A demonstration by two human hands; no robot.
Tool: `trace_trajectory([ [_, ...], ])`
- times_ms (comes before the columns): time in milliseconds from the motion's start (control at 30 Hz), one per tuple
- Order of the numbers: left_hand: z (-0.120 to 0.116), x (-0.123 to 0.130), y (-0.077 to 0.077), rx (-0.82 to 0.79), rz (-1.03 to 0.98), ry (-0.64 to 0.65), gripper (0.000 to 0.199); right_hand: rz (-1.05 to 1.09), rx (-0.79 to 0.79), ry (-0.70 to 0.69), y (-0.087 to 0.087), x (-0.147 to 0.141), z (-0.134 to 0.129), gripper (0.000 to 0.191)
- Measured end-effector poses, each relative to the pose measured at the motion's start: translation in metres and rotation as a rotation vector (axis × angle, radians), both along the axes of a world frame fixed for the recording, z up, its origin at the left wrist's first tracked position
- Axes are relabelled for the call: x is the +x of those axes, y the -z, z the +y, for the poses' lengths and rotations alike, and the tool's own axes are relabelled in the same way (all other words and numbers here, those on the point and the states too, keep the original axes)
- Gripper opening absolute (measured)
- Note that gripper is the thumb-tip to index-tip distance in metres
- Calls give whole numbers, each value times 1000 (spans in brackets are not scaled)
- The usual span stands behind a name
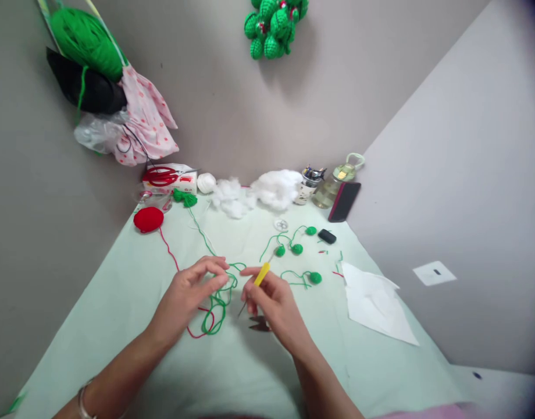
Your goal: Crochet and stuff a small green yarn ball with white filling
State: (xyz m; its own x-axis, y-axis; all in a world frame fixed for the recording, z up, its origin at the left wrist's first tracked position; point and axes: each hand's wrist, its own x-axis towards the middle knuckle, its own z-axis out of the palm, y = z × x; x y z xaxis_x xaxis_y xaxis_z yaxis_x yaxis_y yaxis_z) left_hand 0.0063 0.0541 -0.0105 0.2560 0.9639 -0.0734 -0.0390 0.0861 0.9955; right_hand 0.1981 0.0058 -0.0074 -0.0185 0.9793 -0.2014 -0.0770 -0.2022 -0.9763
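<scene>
My right hand [270, 294] is closed around a crochet hook [261, 274] with a yellow handle, its thin metal shaft pointing down and left. To its left, my left hand [189, 294] is curved with thumb and fingers apart; I see nothing gripped in it. Loose green yarn [215, 314] lies in loops beside and beneath the left fingertips, running back to a green yarn bundle [185, 198]. A strand of red yarn [200, 336] curls under the green loops. Dark pointed blades [259, 323] show partly under my right hand.
Several small green crocheted balls [297, 249] with yarn tails lie to the right, near a black object [327, 236] and white paper [376, 302]. Along the back are a red yarn ball [148, 219], red-handled scissors [161, 176], white stuffing [277, 189], a bottle [328, 189] and a phone [345, 202].
</scene>
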Motion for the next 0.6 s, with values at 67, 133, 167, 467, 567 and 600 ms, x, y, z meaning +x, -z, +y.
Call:
trace_trajectory([
  [67, -2, 4, 3, -248, -238, -110, 18, 34, 41, 142, -2, 0, 2, 30],
  [133, -5, 11, 7, -397, -441, -166, 17, 55, 14, 120, -2, -1, 3, 30],
  [167, -7, 15, 9, -436, -511, -183, 17, 61, -14, 77, -2, -3, 4, 31],
  [467, -22, 39, 8, -462, -544, -14, 29, 228, -77, -32, 7, -20, 8, 27],
  [567, -17, 29, 9, -411, -429, -142, 25, 313, -156, -61, 4, -9, 7, 29],
  [600, -15, 24, 8, -378, -395, -197, 24, 341, -184, -65, 3, -5, 7, 29],
])
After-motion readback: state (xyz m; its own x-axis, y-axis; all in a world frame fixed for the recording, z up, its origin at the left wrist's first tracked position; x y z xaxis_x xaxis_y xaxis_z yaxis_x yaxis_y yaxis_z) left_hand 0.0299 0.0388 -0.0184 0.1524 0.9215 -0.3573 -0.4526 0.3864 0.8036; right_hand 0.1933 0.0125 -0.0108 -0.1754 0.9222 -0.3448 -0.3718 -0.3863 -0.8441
